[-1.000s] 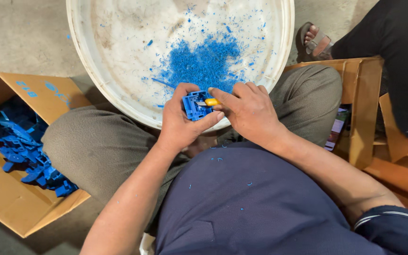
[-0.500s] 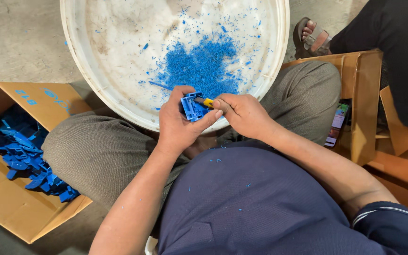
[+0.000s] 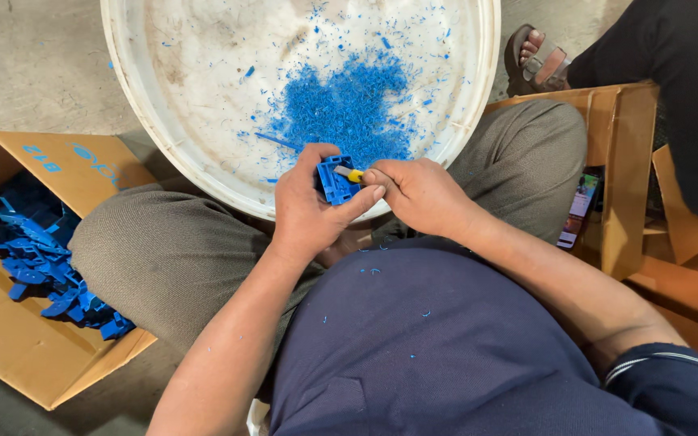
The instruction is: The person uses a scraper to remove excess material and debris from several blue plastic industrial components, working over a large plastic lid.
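Observation:
My left hand [image 3: 310, 211] grips a small blue plastic part [image 3: 334, 179] over the near rim of a big white basin [image 3: 135, 97]. My right hand [image 3: 415, 194] holds a small yellow-handled blade [image 3: 352, 174] with its tip against the part. A heap of blue plastic shavings [image 3: 347, 106] lies inside the basin just beyond my hands. I sit cross-legged with the basin between my knees.
An open cardboard box [image 3: 18, 339] at my left knee holds several blue plastic parts [image 3: 38, 262]. Another cardboard box [image 3: 628, 173] stands at my right knee. A second person's sandalled foot [image 3: 536, 60] and dark trouser leg are at the top right.
My right hand has slid slightly right, showing more of the yellow-handled blade. The blue part has turned a little in my left hand.

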